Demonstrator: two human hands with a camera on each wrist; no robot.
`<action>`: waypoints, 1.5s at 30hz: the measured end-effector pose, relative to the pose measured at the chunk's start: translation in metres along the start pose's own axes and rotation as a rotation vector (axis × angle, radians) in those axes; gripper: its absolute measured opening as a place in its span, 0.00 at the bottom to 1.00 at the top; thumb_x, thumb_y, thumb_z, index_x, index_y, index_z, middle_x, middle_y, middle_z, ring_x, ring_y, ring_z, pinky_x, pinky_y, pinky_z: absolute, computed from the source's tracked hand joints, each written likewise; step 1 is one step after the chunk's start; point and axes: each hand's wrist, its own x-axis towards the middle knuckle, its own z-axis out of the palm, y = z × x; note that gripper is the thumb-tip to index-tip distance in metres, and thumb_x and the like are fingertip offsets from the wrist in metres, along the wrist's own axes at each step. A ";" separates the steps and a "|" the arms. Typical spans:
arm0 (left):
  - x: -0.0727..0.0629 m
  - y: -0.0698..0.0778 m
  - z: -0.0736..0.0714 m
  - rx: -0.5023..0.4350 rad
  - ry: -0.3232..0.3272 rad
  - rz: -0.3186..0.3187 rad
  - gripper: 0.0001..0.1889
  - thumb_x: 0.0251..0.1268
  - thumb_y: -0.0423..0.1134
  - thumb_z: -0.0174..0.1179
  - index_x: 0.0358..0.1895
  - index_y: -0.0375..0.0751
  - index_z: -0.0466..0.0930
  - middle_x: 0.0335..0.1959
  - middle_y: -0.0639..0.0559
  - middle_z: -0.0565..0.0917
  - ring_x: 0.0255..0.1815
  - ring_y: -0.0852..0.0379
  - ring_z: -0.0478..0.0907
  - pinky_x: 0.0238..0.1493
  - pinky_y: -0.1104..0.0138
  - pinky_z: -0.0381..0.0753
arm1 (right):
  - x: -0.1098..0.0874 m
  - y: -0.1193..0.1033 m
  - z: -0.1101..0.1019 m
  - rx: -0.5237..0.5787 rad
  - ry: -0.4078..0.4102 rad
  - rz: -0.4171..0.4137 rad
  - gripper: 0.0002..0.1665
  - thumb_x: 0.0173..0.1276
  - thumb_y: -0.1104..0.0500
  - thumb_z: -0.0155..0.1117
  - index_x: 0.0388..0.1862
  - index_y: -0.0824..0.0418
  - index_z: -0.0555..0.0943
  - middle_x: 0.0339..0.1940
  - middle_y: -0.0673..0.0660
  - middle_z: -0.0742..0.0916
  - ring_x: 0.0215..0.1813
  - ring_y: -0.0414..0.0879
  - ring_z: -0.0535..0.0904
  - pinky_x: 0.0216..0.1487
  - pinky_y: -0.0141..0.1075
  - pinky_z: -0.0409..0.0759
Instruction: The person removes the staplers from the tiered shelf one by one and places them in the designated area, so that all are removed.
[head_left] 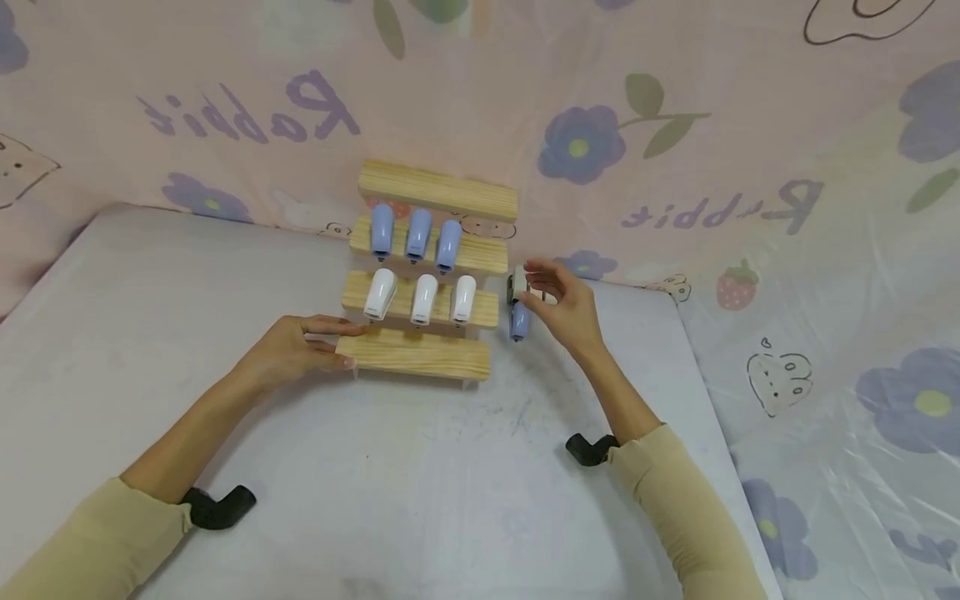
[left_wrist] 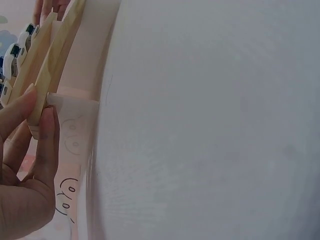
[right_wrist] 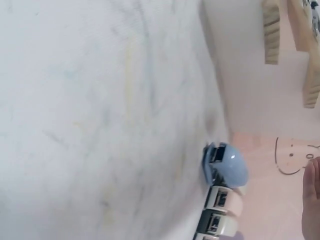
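Observation:
A tiered wooden display rack (head_left: 420,354) stands against the backdrop. Three blue mini staplers (head_left: 418,235) sit on its second board from the top, with three white mini staplers (head_left: 423,298) on the board below. My left hand (head_left: 288,354) pinches the left end of the lowest board, thumb on one face and fingers on the other, as the left wrist view shows. Right of the rack, my right hand (head_left: 566,308) pinches a grey-white mini stapler (head_left: 517,283) between thumb and fingers. Below that stapler lies a blue one (right_wrist: 232,167), leading a row of white staplers (right_wrist: 222,222) partly hidden by this hand.
Clear brackets (left_wrist: 75,102) support the boards above the white table (head_left: 420,483). A printed backdrop (head_left: 480,92) with flowers and bunnies hangs behind the table and along its right side. Black curved pieces (head_left: 221,507) stick out at both sleeve cuffs.

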 end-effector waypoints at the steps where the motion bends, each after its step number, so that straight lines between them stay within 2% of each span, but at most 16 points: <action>1: 0.000 0.000 0.000 0.005 0.001 0.001 0.30 0.54 0.43 0.75 0.63 0.43 0.80 0.74 0.37 0.65 0.60 0.37 0.76 0.60 0.47 0.74 | 0.001 -0.003 0.001 0.000 0.004 -0.008 0.26 0.60 0.75 0.70 0.57 0.78 0.75 0.54 0.71 0.82 0.55 0.63 0.79 0.60 0.54 0.75; 10: 0.000 -0.001 -0.003 0.028 0.006 -0.035 0.32 0.52 0.46 0.76 0.63 0.45 0.81 0.75 0.39 0.62 0.59 0.40 0.77 0.57 0.53 0.77 | 0.008 -0.022 0.007 0.029 0.022 -0.084 0.24 0.61 0.76 0.68 0.56 0.79 0.75 0.54 0.72 0.82 0.55 0.68 0.78 0.60 0.57 0.74; 16: -0.001 0.001 -0.003 0.022 0.007 -0.028 0.31 0.53 0.45 0.76 0.62 0.45 0.81 0.75 0.38 0.62 0.58 0.42 0.78 0.56 0.55 0.77 | 0.014 -0.029 0.014 0.039 0.033 -0.154 0.24 0.59 0.78 0.68 0.55 0.81 0.75 0.53 0.75 0.81 0.54 0.69 0.78 0.59 0.55 0.75; 21: -0.001 0.001 -0.004 0.012 0.003 -0.018 0.30 0.53 0.45 0.76 0.62 0.44 0.81 0.75 0.38 0.63 0.57 0.42 0.79 0.55 0.56 0.78 | 0.019 -0.035 0.019 0.075 0.027 -0.201 0.24 0.58 0.79 0.68 0.55 0.83 0.74 0.52 0.77 0.81 0.53 0.71 0.78 0.57 0.57 0.75; 31: 0.001 -0.001 0.001 -0.010 0.004 -0.027 0.31 0.53 0.45 0.76 0.62 0.44 0.81 0.76 0.38 0.61 0.61 0.39 0.75 0.61 0.49 0.73 | 0.027 -0.048 0.027 0.106 -0.028 -0.209 0.27 0.59 0.80 0.67 0.57 0.83 0.73 0.54 0.77 0.80 0.55 0.72 0.77 0.59 0.59 0.74; 41: 0.001 -0.002 0.001 0.007 0.006 -0.022 0.30 0.53 0.44 0.76 0.62 0.45 0.81 0.76 0.38 0.62 0.57 0.43 0.79 0.56 0.55 0.77 | 0.035 -0.059 0.037 0.107 -0.075 -0.207 0.29 0.59 0.79 0.68 0.60 0.81 0.72 0.56 0.76 0.79 0.58 0.72 0.75 0.62 0.57 0.72; 45: 0.001 -0.002 0.001 0.000 0.009 -0.028 0.30 0.53 0.44 0.76 0.62 0.45 0.82 0.76 0.38 0.61 0.57 0.43 0.78 0.56 0.56 0.77 | 0.039 -0.065 0.041 0.071 -0.108 -0.178 0.30 0.59 0.76 0.69 0.61 0.79 0.72 0.59 0.75 0.79 0.60 0.69 0.75 0.63 0.54 0.72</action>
